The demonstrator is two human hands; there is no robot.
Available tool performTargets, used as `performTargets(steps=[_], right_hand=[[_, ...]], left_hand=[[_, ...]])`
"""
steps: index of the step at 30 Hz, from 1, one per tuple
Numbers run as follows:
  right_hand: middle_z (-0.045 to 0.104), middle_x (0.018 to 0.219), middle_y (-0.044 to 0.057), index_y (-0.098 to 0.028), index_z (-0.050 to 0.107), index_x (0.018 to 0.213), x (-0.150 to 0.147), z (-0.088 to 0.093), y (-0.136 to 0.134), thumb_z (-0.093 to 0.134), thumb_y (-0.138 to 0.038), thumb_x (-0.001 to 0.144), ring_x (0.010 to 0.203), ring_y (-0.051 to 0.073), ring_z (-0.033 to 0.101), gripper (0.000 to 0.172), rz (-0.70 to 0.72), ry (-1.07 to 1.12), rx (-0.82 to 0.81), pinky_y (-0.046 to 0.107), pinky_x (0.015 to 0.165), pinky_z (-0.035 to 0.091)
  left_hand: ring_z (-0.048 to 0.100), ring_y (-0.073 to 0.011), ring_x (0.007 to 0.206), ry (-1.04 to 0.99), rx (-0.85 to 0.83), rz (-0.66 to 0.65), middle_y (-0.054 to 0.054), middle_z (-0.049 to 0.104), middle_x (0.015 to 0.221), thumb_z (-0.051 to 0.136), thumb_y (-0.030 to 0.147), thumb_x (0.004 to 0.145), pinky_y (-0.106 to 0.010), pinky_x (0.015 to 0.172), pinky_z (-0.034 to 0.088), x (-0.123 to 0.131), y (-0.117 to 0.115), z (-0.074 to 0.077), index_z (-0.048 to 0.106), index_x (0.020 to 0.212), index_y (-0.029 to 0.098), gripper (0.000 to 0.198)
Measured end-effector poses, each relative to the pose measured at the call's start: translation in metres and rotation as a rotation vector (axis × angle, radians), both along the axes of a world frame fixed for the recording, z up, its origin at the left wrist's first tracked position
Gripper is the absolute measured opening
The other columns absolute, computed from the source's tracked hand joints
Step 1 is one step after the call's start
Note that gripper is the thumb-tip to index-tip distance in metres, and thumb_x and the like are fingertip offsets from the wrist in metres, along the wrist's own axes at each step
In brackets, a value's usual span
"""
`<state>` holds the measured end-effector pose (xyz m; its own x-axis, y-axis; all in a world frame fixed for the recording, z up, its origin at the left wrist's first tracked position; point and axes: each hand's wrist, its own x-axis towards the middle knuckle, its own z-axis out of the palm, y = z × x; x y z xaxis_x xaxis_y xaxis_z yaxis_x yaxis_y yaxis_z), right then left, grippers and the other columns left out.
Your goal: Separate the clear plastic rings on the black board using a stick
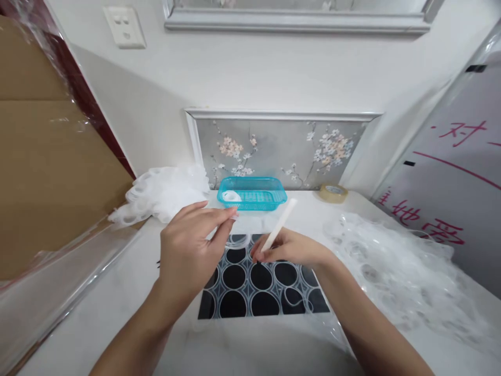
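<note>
My left hand (pixel 198 237) is raised over the left side of the black mat, thumb and forefinger pinched together. A small clear plastic piece (pixel 235 215) shows at those fingertips; its full shape is hard to make out. In my right hand (pixel 287 246) a slim white stick (pixel 279 224) is gripped like a pen, its upper end tilted away and to the right. Between the hands, a loop of clear tubing (pixel 237 243) lies at the back of the circle-patterned mat (pixel 265 303). Another thin clear strand (pixel 301 302) rests on the mat's right front.
A turquoise basket (pixel 254 205) holding a small white coil (pixel 231 196) stands against the wall. Piles of translucent rings lie at left (pixel 166 193) and right (pixel 395 271). A roll of tape (pixel 333 193) sits at back right. Cardboard (pixel 50 183) borders the left side.
</note>
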<state>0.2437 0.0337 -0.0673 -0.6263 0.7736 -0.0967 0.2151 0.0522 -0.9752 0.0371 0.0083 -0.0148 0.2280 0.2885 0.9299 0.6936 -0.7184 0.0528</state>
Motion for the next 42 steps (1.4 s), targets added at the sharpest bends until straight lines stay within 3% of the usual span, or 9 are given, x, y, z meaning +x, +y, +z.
performTargets(steps=[5, 7, 10, 14, 19, 23, 33, 38, 42], right_hand=[[0.066, 0.071, 0.004, -0.012, 0.072, 0.078, -0.012, -0.042, 0.022, 0.061, -0.028, 0.075, 0.058, 0.010, 0.059, 0.019, 0.317, -0.404, -0.098, 0.018, 0.045, 0.037], [0.061, 0.060, 0.002, -0.013, 0.070, 0.068, -0.015, -0.047, 0.021, 0.063, -0.033, 0.074, 0.053, 0.010, 0.055, 0.022, 0.268, -0.544, -0.018, 0.020, 0.045, 0.037], [0.058, 0.054, 0.001, -0.016, 0.069, 0.065, -0.015, -0.038, 0.014, 0.066, -0.040, 0.073, 0.052, 0.012, 0.051, 0.026, 0.011, -0.600, 0.203, 0.025, 0.050, 0.038], [0.066, 0.073, 0.003, -0.018, 0.070, 0.083, -0.009, -0.010, 0.001, 0.054, -0.048, 0.086, 0.065, 0.013, 0.057, 0.034, -0.284, -0.075, 0.321, 0.028, 0.064, 0.044], [0.070, 0.082, 0.004, -0.021, 0.073, 0.091, -0.008, 0.020, -0.028, 0.050, -0.050, 0.090, 0.083, 0.014, 0.063, 0.037, -0.111, 0.486, 0.223, 0.032, 0.084, 0.047], [0.070, 0.076, 0.002, -0.022, 0.075, 0.085, -0.017, 0.029, -0.043, 0.056, -0.039, 0.090, 0.078, 0.013, 0.063, 0.027, -0.054, 0.493, 0.197, 0.031, 0.083, 0.047], [0.066, 0.063, 0.001, -0.019, 0.070, 0.067, -0.025, 0.028, -0.042, 0.067, -0.047, 0.079, 0.069, 0.012, 0.059, 0.031, -0.168, 0.405, 0.097, 0.028, 0.071, 0.048], [0.066, 0.061, -0.001, -0.018, 0.071, 0.068, -0.026, 0.025, -0.041, 0.071, -0.044, 0.076, 0.057, 0.009, 0.053, 0.027, -0.214, 0.331, 0.088, 0.024, 0.059, 0.042], [0.070, 0.067, 0.000, -0.019, 0.073, 0.073, -0.025, 0.026, -0.042, 0.073, -0.037, 0.075, 0.064, 0.010, 0.058, 0.018, -0.250, 0.379, 0.108, 0.026, 0.069, 0.046]], left_hand=[[0.070, -0.0141, 0.070, 0.003, -0.023, -0.019, 0.006, 0.074, 0.080, 0.066, 0.016, 0.084, -0.037, 0.082, 0.059, 0.001, 0.000, 0.000, 0.068, 0.088, 0.025, 0.010], [0.070, -0.0137, 0.074, 0.011, -0.029, -0.072, 0.006, 0.074, 0.083, 0.066, 0.012, 0.083, -0.037, 0.086, 0.057, 0.000, -0.001, 0.002, 0.068, 0.090, 0.025, 0.014], [0.069, -0.0149, 0.086, 0.029, -0.051, -0.230, 0.005, 0.073, 0.087, 0.065, 0.006, 0.082, -0.038, 0.091, 0.055, -0.001, -0.003, 0.004, 0.068, 0.095, 0.025, 0.023], [0.067, -0.0185, 0.098, 0.047, -0.109, -0.426, 0.003, 0.074, 0.088, 0.065, 0.004, 0.081, -0.037, 0.086, 0.057, -0.001, -0.003, 0.007, 0.067, 0.101, 0.026, 0.029], [0.065, -0.0185, 0.100, 0.070, -0.140, -0.529, 0.002, 0.074, 0.090, 0.063, 0.003, 0.082, -0.036, 0.085, 0.056, 0.002, 0.002, 0.005, 0.065, 0.104, 0.026, 0.032], [0.064, -0.0196, 0.103, 0.121, -0.115, -0.494, 0.000, 0.073, 0.094, 0.061, 0.001, 0.082, -0.037, 0.085, 0.054, 0.004, 0.007, 0.001, 0.065, 0.102, 0.023, 0.030], [0.064, -0.0222, 0.103, 0.362, 0.113, -0.255, 0.001, 0.074, 0.096, 0.055, 0.016, 0.088, -0.042, 0.095, 0.045, 0.001, 0.014, -0.002, 0.065, 0.102, 0.024, 0.019], [0.066, -0.0208, 0.098, 0.315, 0.079, -0.139, 0.002, 0.074, 0.090, 0.055, 0.010, 0.086, -0.043, 0.096, 0.044, 0.001, 0.012, -0.004, 0.066, 0.100, 0.024, 0.022], [0.067, -0.0213, 0.092, 0.233, 0.064, -0.111, 0.001, 0.074, 0.085, 0.060, 0.007, 0.082, -0.042, 0.091, 0.048, 0.003, 0.011, -0.003, 0.067, 0.093, 0.021, 0.020]])
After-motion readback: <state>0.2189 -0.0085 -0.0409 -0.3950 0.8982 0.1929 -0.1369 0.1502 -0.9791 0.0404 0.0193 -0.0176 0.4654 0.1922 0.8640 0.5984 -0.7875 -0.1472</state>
